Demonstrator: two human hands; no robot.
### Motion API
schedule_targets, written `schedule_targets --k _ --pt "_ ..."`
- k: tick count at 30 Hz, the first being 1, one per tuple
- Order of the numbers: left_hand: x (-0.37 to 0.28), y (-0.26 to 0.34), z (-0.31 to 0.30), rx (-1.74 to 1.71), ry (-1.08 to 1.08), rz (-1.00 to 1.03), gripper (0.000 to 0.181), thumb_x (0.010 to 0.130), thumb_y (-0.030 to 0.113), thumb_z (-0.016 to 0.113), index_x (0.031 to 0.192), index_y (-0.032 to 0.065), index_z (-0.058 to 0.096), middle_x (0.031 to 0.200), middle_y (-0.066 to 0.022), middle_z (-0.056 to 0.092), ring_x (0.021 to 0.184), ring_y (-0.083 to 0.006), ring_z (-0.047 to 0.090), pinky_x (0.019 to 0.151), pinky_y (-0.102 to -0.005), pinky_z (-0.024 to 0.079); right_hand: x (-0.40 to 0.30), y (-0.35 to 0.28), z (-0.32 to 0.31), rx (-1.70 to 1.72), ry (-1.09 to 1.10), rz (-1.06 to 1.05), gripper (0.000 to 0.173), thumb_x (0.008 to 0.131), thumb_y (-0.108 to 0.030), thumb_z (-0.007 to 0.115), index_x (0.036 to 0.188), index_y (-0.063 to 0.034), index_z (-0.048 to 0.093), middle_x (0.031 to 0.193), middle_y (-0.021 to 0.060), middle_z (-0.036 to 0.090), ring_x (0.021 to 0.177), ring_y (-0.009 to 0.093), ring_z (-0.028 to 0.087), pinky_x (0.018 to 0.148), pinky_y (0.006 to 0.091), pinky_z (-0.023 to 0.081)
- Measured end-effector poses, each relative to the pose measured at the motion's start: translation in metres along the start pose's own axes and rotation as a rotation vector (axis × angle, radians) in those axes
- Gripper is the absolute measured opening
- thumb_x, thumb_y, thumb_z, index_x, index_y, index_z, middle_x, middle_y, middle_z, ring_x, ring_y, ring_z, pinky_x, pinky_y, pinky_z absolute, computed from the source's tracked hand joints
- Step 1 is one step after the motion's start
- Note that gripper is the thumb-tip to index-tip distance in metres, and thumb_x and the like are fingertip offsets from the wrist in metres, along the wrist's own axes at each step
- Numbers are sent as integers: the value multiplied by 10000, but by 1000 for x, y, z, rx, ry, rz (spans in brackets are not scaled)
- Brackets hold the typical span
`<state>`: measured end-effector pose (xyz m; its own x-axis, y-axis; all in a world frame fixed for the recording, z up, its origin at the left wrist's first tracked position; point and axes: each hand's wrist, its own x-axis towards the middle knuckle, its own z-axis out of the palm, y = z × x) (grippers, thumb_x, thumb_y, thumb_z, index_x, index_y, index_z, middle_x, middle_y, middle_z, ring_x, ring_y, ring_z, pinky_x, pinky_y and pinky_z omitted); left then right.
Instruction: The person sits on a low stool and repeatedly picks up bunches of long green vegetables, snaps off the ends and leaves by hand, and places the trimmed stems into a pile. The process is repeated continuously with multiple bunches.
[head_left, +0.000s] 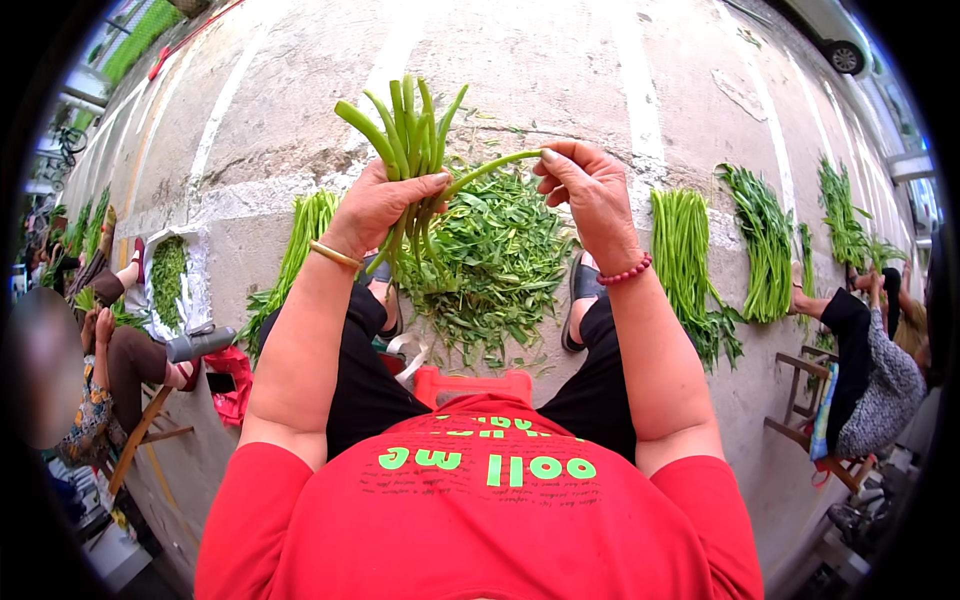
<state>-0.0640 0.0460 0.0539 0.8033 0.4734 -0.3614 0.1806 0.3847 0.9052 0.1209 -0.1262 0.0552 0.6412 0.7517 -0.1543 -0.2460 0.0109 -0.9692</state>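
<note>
A bunch of green leafy-vegetable stems (412, 139) is gripped in my left hand (390, 199), thick cut ends pointing up and away from me. My right hand (592, 191) pinches the tip of a single stem (491, 166) between thumb and fingers; this stem curves across from the bunch. Below both hands, a heap of loose green leaves and trimmings (495, 255) covers the ground between my feet. To the left lies a pile of long stems (307, 232), partly hidden by my left forearm. Another neat pile of long stems (681, 255) lies right of my right forearm.
At left, a seated person (105, 360) holds greens beside a white sack (196, 270) of leaf bits, a grey bottle (199, 345) and a red bag (238, 386). At right are more stem piles (761, 255), a wooden chair (802, 420) and another seated person (870, 382).
</note>
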Motion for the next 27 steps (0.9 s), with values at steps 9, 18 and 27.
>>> schedule_targets --k 9,18,27 --pt "15 8 -45 205 322 184 136 884 125 663 960 13 664 773 -45 662 660 -107 621 593 -232 502 7 -17 -30 242 69 -32 138 940 -94 508 1006 5 579 891 160 692 710 178 668 596 279 553" --pt "6 -9 12 129 -158 51 262 873 106 670 1123 41 626 998 -46 674 803 -125 617 719 -247 493 2 -2 -3 178 -74 26 150 948 -89 522 1005 23 604 874 137 691 678 139 658 590 258 558" --pt "8 -6 11 67 -113 45 267 874 88 673 1126 21 619 985 -46 663 884 -144 646 740 -256 503 0 -7 0 55 -55 -7 178 936 -67 531 1065 27 610 887 119 689 673 118 641 584 235 539"
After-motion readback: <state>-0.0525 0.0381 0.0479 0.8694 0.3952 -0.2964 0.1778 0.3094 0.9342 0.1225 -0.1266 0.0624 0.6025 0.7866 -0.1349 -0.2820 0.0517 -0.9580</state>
